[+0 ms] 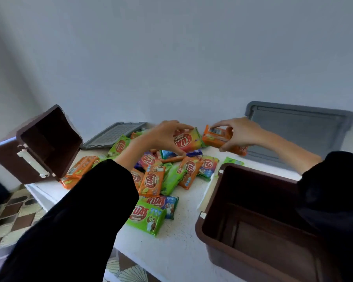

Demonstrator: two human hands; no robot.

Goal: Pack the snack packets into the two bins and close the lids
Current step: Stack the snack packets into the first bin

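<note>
Several snack packets [151, 181] in orange, green and blue wrappers lie heaped on the white table [171, 247]. My left hand [163, 137] grips a rainbow-coloured packet [186, 140] above the back of the heap. My right hand [240, 134] holds an orange packet [216, 137] just to its right. A brown bin [47, 143] lies tipped on its side at the left, its inside bare. A second brown bin [253, 220] stands upright at the front right and looks bare inside. Two grey lids rest by the wall: a small lid [114, 135] and a large lid [298, 129].
A pale wall rises right behind the table. The table's left and front edges drop to a patterned tile floor [14, 216]. A green packet [233, 161] lies behind the right bin. My dark sleeves cover part of the heap and the right bin.
</note>
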